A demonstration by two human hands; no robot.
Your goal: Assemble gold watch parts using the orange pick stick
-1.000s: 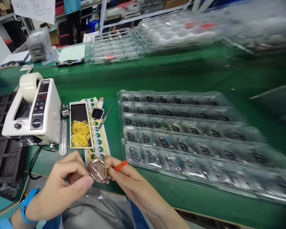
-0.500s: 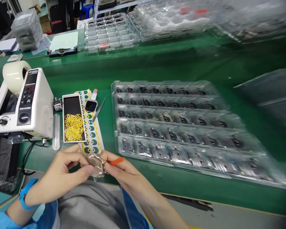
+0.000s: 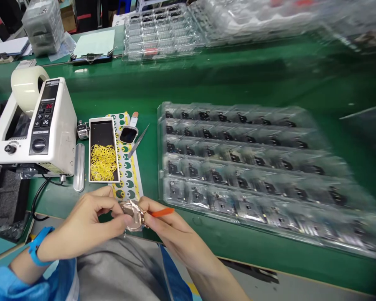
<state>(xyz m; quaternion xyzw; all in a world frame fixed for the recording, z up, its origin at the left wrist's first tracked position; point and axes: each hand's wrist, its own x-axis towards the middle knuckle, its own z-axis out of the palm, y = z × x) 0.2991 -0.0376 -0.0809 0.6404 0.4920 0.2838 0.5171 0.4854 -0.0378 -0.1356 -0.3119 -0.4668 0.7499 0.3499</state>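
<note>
A round rose-gold watch case point(image 3: 135, 218) is held between both hands above the table's front edge. My left hand point(image 3: 90, 223) is closed, with thumb and fingers pinching the case's left side; a blue band circles that wrist. My right hand point(image 3: 167, 225) grips the right side of the case. An orange strip point(image 3: 163, 212) sticks out to the right from between its fingers. The fingertips hide parts of the case. Just beyond the hands lies a sheet of green-and-yellow adhesive pieces point(image 3: 130, 173), beside a box point(image 3: 104, 131) of yellow rings point(image 3: 104, 163).
Right of the hands spreads a large clear tray point(image 3: 161, 167) of small dark parts. Tweezers point(image 3: 138, 141) and a smartwatch point(image 3: 128, 134) lie by the sheet. At left stands a tape dispenser point(image 3: 65, 138). Along the back are a clipboard point(image 3: 94, 45) and stacked clear trays point(image 3: 163, 33).
The camera view has turned slightly, so the table things appear farther right and a little higher. Both hands keep hold of the watch case, which is tilted slightly differently.
</note>
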